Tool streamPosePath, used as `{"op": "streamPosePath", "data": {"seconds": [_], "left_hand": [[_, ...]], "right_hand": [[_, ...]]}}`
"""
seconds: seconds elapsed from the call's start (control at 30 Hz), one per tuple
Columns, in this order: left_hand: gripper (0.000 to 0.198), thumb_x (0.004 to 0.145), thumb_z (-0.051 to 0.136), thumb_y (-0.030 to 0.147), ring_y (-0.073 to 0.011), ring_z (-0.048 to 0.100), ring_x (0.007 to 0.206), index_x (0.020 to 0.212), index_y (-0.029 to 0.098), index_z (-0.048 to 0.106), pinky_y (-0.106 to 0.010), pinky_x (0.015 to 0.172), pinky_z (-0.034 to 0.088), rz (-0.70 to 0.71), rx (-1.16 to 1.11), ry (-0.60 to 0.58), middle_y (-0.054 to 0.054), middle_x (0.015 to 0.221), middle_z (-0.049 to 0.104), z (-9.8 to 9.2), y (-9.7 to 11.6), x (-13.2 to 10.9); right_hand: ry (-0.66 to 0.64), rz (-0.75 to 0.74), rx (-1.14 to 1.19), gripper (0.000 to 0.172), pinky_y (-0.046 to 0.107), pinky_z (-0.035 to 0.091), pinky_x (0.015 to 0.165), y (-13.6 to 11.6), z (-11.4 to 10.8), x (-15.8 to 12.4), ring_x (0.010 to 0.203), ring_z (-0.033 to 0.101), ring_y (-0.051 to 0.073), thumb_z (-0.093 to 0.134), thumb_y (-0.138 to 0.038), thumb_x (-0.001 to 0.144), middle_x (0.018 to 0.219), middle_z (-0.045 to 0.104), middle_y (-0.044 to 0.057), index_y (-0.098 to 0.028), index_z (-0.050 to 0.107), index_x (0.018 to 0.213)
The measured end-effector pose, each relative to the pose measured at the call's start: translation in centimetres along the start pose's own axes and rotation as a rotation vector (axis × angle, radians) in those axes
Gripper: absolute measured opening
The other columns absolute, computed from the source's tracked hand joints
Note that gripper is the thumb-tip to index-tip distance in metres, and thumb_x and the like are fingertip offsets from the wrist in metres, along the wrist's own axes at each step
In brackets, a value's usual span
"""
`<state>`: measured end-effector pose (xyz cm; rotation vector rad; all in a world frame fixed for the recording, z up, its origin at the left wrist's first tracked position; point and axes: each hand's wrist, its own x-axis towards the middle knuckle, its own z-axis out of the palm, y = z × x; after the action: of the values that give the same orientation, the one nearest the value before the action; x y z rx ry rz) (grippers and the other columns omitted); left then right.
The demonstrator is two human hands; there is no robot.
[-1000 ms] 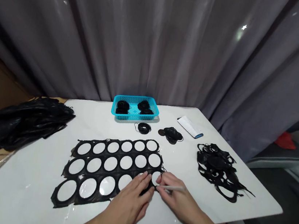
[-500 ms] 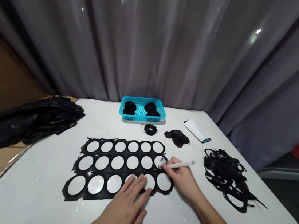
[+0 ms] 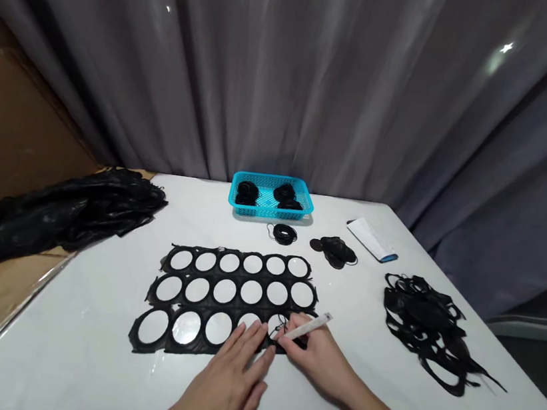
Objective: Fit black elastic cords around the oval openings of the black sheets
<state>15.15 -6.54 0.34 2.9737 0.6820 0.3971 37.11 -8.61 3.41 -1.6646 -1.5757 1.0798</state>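
The left hand [image 3: 236,371] lies flat near the front edge of the table [image 3: 89,382], its fingers spread a little and resting on the near row of the black sheet [image 3: 234,309]. Just beside it, the right hand [image 3: 316,358] is closed around a pale tool [image 3: 308,327], pinching it low, with the tip down at that same row; thin black threads [image 3: 280,325] show by its fingertips. The sheet lies flat, pierced by three rows of round holes. To its right sit tangled scraps [image 3: 423,313]; to its left, a dark heap [image 3: 71,209] on cardboard [image 3: 6,284]. Beyond the sheet are a few discs [image 3: 335,250], a coil [image 3: 284,234], a folded paper [image 3: 371,238] and, farther, a blue basket [image 3: 270,211] with black bundles [image 3: 248,191] in it. A grey curtain [image 3: 290,79] hangs behind.
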Motion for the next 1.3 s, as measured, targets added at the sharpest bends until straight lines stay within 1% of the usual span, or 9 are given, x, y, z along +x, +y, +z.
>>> {"op": "streamPosePath", "data": {"seconds": [0.43,0.6,0.7,0.87,0.97,1.03,1.13,1.2,1.3], "left_hand": [[0.055,0.087,0.056,0.010,-0.0321,0.037,0.144,0.141,0.016,0.049,-0.051,0.112,0.042,0.000,0.000,-0.018,-0.020,0.151,0.045,-0.3,0.1,0.2],[0.055,0.086,0.056,0.010,-0.0321,0.038,0.144,0.140,0.016,0.049,-0.052,0.112,0.042,-0.002,-0.008,-0.021,-0.020,0.151,0.045,-0.4,0.1,0.3],[0.060,0.083,0.057,0.007,-0.0329,0.037,0.144,0.141,0.017,0.048,-0.052,0.112,0.042,-0.010,-0.030,-0.016,-0.021,0.151,0.044,-0.5,0.1,0.3],[0.068,0.076,0.060,0.004,-0.0401,0.033,0.144,0.141,0.019,0.049,-0.059,0.108,0.043,-0.046,-0.053,0.017,-0.023,0.157,0.033,-0.3,0.1,0.1],[0.067,0.075,0.061,0.005,-0.0420,0.031,0.145,0.139,0.020,0.050,-0.061,0.109,0.042,-0.043,-0.084,0.013,-0.022,0.159,0.027,0.1,0.0,-0.1],[0.068,0.075,0.061,0.005,-0.0425,0.027,0.146,0.139,0.021,0.049,-0.062,0.109,0.040,-0.050,-0.097,0.002,-0.020,0.161,0.024,0.3,0.1,-0.2],[0.073,0.072,0.064,0.004,-0.0431,0.028,0.146,0.141,0.023,0.049,-0.061,0.108,0.041,-0.067,-0.108,-0.013,-0.019,0.160,0.026,-0.2,0.2,-0.3],[0.069,0.073,0.067,0.008,-0.0424,0.036,0.142,0.139,0.024,0.051,-0.059,0.105,0.045,-0.078,-0.125,-0.032,-0.019,0.155,0.036,-0.9,0.0,0.1],[0.059,0.080,0.068,0.018,-0.0370,0.051,0.131,0.137,0.025,0.053,-0.055,0.100,0.051,-0.128,-0.136,-0.041,-0.016,0.145,0.051,-1.9,-0.7,1.3]], "right_hand": [[-0.003,-0.016,0.030,0.024,0.030,0.041,0.077,0.1,0.0,0.0,0.080,0.056,0.018,0.056,-0.030,0.092,0.080,0.062,0.001,-0.021,0.049,0.072],[0.008,-0.046,-0.042,0.023,0.030,0.042,0.075,0.3,-0.1,0.0,0.080,0.056,0.018,0.056,-0.027,0.093,0.080,0.062,0.001,-0.021,0.050,0.072],[0.002,-0.155,-0.108,0.017,0.030,0.044,0.078,0.3,0.0,-0.4,0.085,0.057,0.019,0.055,-0.019,0.093,0.086,0.064,0.001,-0.021,0.052,0.076],[0.008,-0.482,-0.365,0.012,0.036,0.044,0.080,1.0,1.0,-1.2,0.087,0.056,0.022,0.049,-0.014,0.095,0.093,0.066,0.007,-0.020,0.056,0.088],[0.091,-0.601,-0.497,0.016,0.040,0.043,0.082,1.8,-0.4,0.2,0.088,0.056,0.024,0.045,-0.014,0.095,0.095,0.066,0.010,-0.019,0.059,0.092],[0.282,-0.530,-0.514,0.019,0.040,0.042,0.082,2.3,-2.6,2.1,0.088,0.057,0.025,0.041,-0.017,0.097,0.094,0.067,0.011,-0.019,0.059,0.092],[0.528,-0.277,-0.495,0.021,0.038,0.040,0.078,2.7,-6.0,4.8,0.080,0.056,0.024,0.043,-0.025,0.099,0.083,0.065,0.008,-0.021,0.055,0.082],[0.525,-0.148,-0.384,0.025,0.034,0.039,0.071,2.5,-7.1,5.8,0.072,0.054,0.021,0.047,-0.031,0.098,0.075,0.062,0.004,-0.022,0.050,0.075],[0.351,-0.052,-0.137,0.028,0.030,0.037,0.063,1.7,-6.4,6.2,0.067,0.052,0.019,0.051,-0.038,0.095,0.070,0.060,0.001,-0.022,0.048,0.072]]}}
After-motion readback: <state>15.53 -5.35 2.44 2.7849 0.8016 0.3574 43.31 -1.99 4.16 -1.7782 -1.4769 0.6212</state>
